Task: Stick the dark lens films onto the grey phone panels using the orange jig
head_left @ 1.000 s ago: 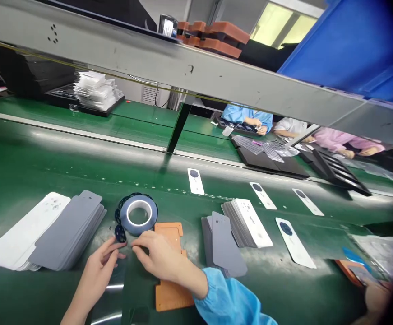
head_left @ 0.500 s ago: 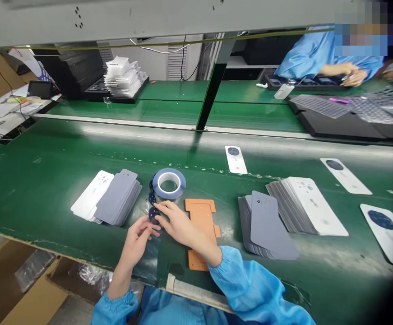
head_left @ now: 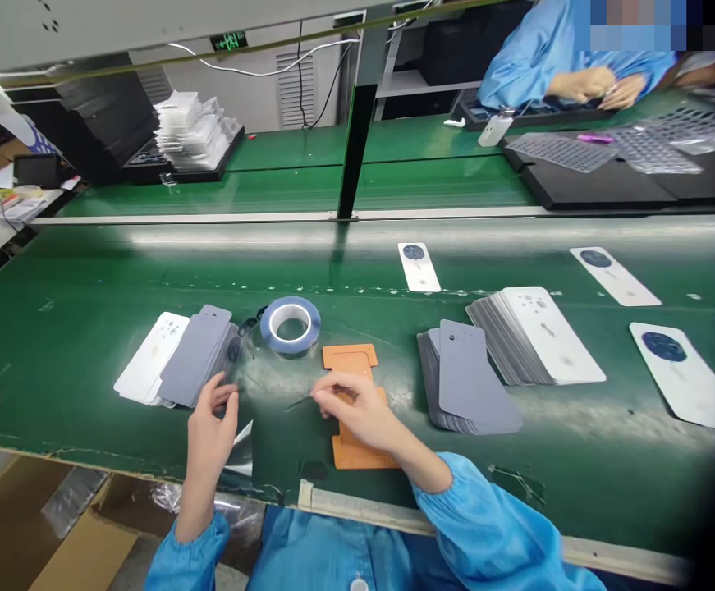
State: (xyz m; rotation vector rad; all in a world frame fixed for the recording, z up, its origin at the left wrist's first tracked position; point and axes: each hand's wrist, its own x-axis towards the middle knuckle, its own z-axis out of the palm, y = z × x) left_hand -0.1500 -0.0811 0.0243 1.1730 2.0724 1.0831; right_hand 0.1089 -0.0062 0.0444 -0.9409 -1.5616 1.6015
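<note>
My left hand [head_left: 211,423] has its fingers bent around a clear strip [head_left: 235,349] carrying dark round stickers, which runs out from a blue tape roll [head_left: 313,322]. A glossy tail of film [head_left: 243,451] shows below that hand. My right hand [head_left: 354,406] pinches a thin dark film piece [head_left: 299,402], seen almost edge-on, over an orange fixture plate [head_left: 357,447]. Left of my left hand lie grey phone-shaped sheets [head_left: 194,357] and white phone back panels [head_left: 151,361].
To the right stand a fanned pile of grey sheets [head_left: 474,377] and a stack of white panels [head_left: 554,336]. Single panels with dark round patches [head_left: 419,271] lie farther out. A post [head_left: 357,139] rises behind the bench; beyond it a co-worker's hands [head_left: 603,86] are busy.
My hands have parted: the left moved left with the strip, the right moved right over the orange plate with a thin dark piece. The camera view has shifted slightly.
</note>
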